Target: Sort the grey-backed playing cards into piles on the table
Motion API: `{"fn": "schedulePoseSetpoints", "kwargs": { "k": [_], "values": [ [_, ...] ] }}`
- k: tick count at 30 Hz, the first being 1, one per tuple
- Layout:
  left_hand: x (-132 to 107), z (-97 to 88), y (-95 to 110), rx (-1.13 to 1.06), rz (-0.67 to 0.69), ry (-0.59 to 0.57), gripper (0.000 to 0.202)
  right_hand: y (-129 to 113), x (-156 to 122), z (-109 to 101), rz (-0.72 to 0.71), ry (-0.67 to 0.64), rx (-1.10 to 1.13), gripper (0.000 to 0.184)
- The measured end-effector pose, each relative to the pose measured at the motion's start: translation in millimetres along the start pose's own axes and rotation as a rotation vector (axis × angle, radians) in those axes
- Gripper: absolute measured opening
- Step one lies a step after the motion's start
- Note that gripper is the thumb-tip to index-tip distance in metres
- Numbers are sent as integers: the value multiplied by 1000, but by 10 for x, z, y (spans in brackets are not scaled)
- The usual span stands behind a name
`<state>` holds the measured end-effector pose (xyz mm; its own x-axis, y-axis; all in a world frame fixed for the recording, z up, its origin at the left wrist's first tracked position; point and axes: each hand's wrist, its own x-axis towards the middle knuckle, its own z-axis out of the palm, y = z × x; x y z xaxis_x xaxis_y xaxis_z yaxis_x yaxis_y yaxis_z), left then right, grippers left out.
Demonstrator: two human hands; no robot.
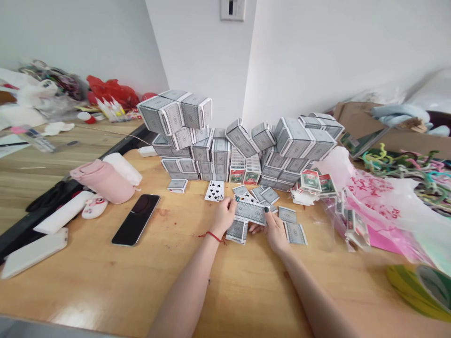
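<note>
The left hand (224, 218) pinched the near-left end of a grey-patterned card strip (251, 212) between thumb and fingers, while the right hand (276, 230), its thumbnail dark, pinched the opposite end; the strip was stretched level between them, raised above the wooden table (123, 277); a red cord (214, 237) circled the left wrist; just below the strip lay a small folded card piece (237, 232), near both hands; to the right of the right hand lay two more grey-backed pieces, an upper piece (287, 214) and a lower piece (296, 233); behind the strip were loosely overlapping cards (269, 195), and beside them, to the left, a face-up spade card (214, 190); farther back stood a stepped structure of grey card blocks (178, 165), higher at its left and right ends than in the middle, with red-and-green card boxes (237, 176) set in its lower centre; well to the left lay a black-screened phone (136, 219), and past it a pink pouch (104, 180); well to the right lay a pink-and-white plastic bag (377, 188), and nearer the camera a yellow-green tape roll (405, 286).
</note>
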<state>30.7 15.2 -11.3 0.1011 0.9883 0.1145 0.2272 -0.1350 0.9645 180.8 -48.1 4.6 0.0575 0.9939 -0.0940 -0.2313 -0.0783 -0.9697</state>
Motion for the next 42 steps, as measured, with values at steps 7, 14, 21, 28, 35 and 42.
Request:
{"fn": "schedulePoseSetpoints", "kwargs": {
  "k": [7,14,21,28,35,42],
  "values": [
    [4,-15,99,-29,-3,-158,33,79,89,-111,-52,108,116,35],
    [-18,-79,136,54,37,-274,28,110,119,-157,-23,75,178,33],
    [-62,-1,130,243,118,-185,29,93,119,-147,-43,85,151,34],
    [-119,60,183,329,96,-130,38,101,140,-172,-53,122,163,31],
    [-146,61,209,271,80,-104,38,100,145,-192,-33,80,161,29],
    [-89,-237,119,3,-59,-56,22,145,104,-104,-84,54,-147,43]
  ]
}}
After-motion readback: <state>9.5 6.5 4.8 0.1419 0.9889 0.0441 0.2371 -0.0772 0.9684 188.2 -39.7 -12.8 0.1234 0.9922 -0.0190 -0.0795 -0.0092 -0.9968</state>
